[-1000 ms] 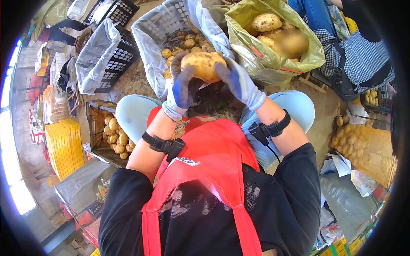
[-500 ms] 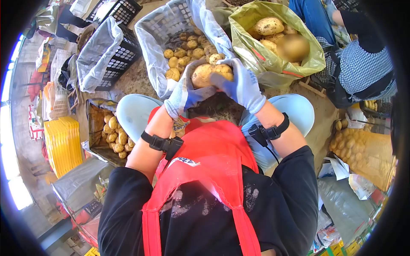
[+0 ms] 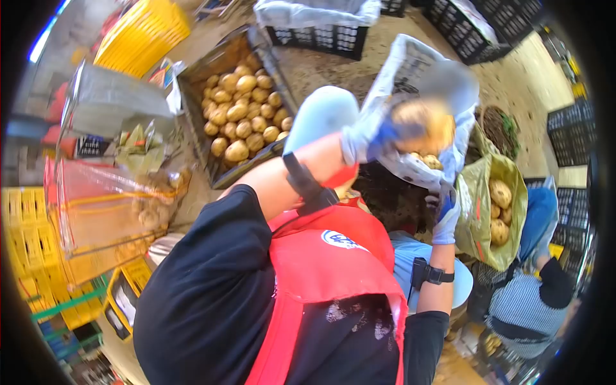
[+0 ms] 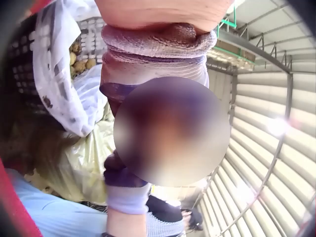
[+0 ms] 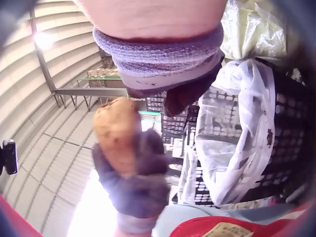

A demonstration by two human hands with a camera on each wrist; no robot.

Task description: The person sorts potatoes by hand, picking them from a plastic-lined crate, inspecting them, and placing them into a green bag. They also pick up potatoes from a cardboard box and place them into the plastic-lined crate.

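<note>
In the head view my gloved left hand (image 3: 378, 138) grips a large tan potato (image 3: 427, 125), which is motion-blurred over the rim of the white-lined crate (image 3: 401, 54). The right wrist view shows the left hand's dark fingers wrapped round the potato (image 5: 116, 128). My gloved right hand (image 3: 446, 212) is apart from it, empty, with loosely bent dark fingers beside the green-yellow sack (image 3: 478, 218). A blurred patch hides most of the left hand's fingers in the left wrist view. Small potatoes (image 3: 430, 162) show in the lined crate.
A dark lined crate (image 3: 266, 48) full of potatoes (image 3: 240, 115) stands to the left. Large potatoes (image 3: 500, 215) fill the sack. Another white-lined black crate (image 3: 317, 38) is farther ahead. At the right edge a person in checked cloth (image 3: 526, 314) sits close by.
The view has swung left. Both hands held the potato earlier; now the left hand alone carries it, and the right hand has let go and drawn back.
</note>
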